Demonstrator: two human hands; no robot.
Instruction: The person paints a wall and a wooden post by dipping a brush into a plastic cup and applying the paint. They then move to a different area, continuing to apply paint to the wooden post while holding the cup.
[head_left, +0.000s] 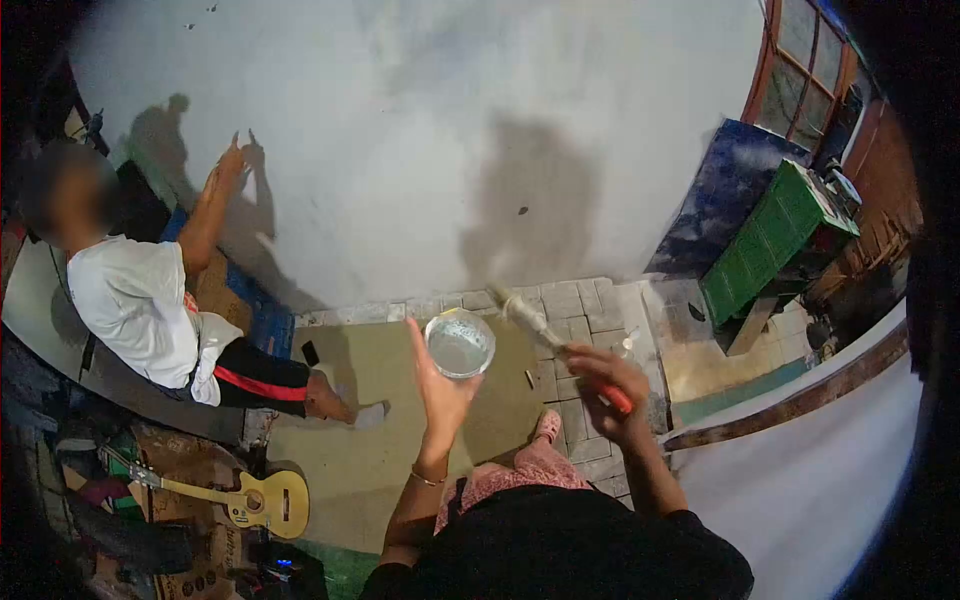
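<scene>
My left hand (440, 390) is raised and grips a small clear cup (459, 343) holding pale liquid, seen from above. My right hand (605, 385) grips the red handle of a paintbrush (535, 320), whose pale bristles point up and left, just right of the cup's rim. Both hands are held out in front of a large grey-white wall (430, 130). My shadow falls on that wall.
Another person (150, 300) in a white shirt sits on the left with one hand on the wall. A yellow guitar (250, 498) lies at the lower left. A green cabinet (775, 240) and a window (800, 60) stand at the right. Paving blocks (580, 310) cover the floor below.
</scene>
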